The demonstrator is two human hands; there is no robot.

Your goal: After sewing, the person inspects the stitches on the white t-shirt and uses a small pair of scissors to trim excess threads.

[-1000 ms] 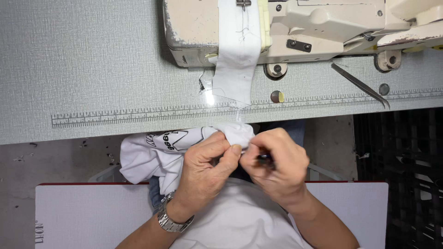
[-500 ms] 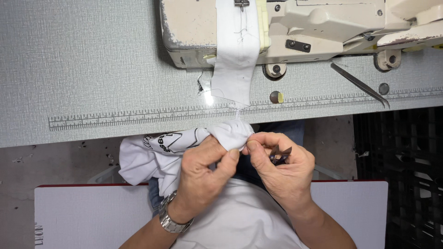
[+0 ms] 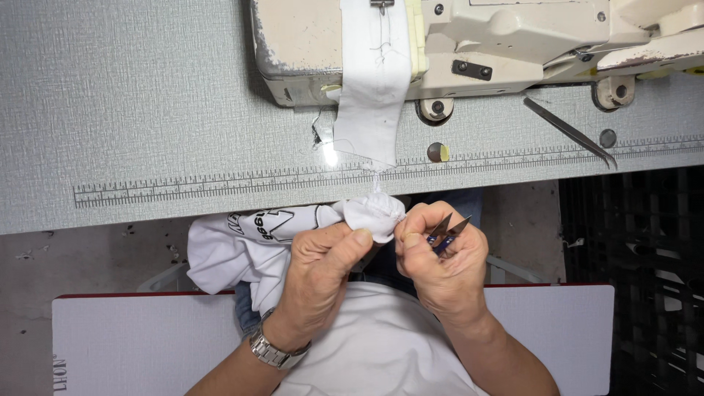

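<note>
Pinched shut between thumb and fingertips of the left hand (image 3: 319,268): the bunched end (image 3: 374,213) of a white garment (image 3: 242,242), held in the air just off the near edge of the table (image 3: 147,110), with the rest of the cloth draped down to the left over the lap. Clasped in the curled fingers of the right hand (image 3: 440,264): small thread snips (image 3: 447,227), blades parted, tips pointing up and to the right, close beside the bunched end but not touching it. Running up from the bunch to the white strip (image 3: 370,88) under the sewing machine (image 3: 513,44): a thin thread chain (image 3: 376,180), uncut, crossing the printed ruler strip (image 3: 220,183). Stitching on the bunched end too small to judge. Lying flat on the table right of the strip, well apart from both hands: tweezers (image 3: 568,132). Below the forearms: a white board (image 3: 147,330) with a red edge. At far right: a black crate (image 3: 638,279). Open room to the left and right of the hands along the table edge; tight quarters straight ahead, between table edge and body, with the thread chain as the one tether.
</note>
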